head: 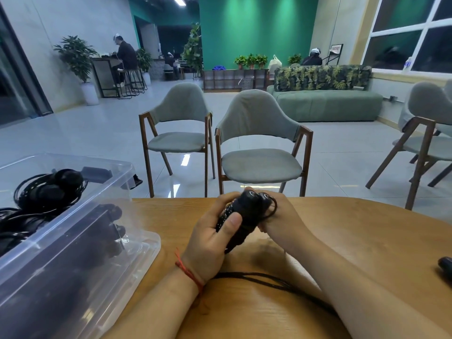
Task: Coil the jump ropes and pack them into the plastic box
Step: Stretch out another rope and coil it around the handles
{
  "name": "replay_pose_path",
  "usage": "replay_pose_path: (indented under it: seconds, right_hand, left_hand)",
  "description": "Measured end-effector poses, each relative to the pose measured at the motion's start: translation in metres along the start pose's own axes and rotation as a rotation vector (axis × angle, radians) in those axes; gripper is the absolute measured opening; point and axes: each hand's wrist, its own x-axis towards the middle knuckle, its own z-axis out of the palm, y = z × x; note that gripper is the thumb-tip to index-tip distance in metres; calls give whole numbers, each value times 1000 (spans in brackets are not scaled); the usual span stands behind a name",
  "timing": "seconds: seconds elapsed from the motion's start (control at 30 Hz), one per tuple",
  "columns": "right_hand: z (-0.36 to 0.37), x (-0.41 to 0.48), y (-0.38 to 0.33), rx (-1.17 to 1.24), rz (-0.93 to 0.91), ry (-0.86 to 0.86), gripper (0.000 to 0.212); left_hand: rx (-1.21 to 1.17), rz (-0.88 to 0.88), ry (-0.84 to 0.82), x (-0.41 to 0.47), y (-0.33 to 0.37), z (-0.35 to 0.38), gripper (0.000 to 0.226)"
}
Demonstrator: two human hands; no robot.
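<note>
We are holding the pair of black jump rope handles (pixel 247 216) side by side just above the counter (pixel 367 231), a little toward six o'clock of the view's middle, their cap ends tilting toward twelve o'clock. Our left hand (pixel 212 238) is wrapping them from nine o'clock, its grip clenching the shafts with the thumb pressing across. Our right hand (pixel 283 223) is coming in from three o'clock, its grip curling round the cap ends where a small loop of cord (pixel 266 277) is showing. We are judging the handles light and rigid, with a patterned surface that should not slip, so they are the place to hold. The cord is looking thin, limp and springy, so it is likely to uncoil unless we are pinching the turns against the handles. The rest of the cord is trailing across the counter toward five o'clock, passing under our right forearm, so we are not seeing how much is lying loose. Our right fingertips are hiding behind the handles. At nine o'clock from the handles the clear plastic box (pixel 97 194) is sitting on the counter, cut off by the edge, with coiled ropes (pixel 46 189) inside; through its wall they are merging into one dark mass we cannot count. At four o'clock a small dark object (pixel 445 266) is being cropped by the frame, and we cannot tell what it is.
</note>
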Motion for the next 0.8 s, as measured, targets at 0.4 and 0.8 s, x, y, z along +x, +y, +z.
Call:
replay_pose_path:
  seconds: [0.4,0.8]
  right_hand:
    - [15,-10,2,-124,46,-155,50]
    - [18,-5,0,108,62,55,29]
  left_hand:
    - [-164,-297,342,17,-3,-5,28]
    - [232,-158,390,16,-21,-1,45]
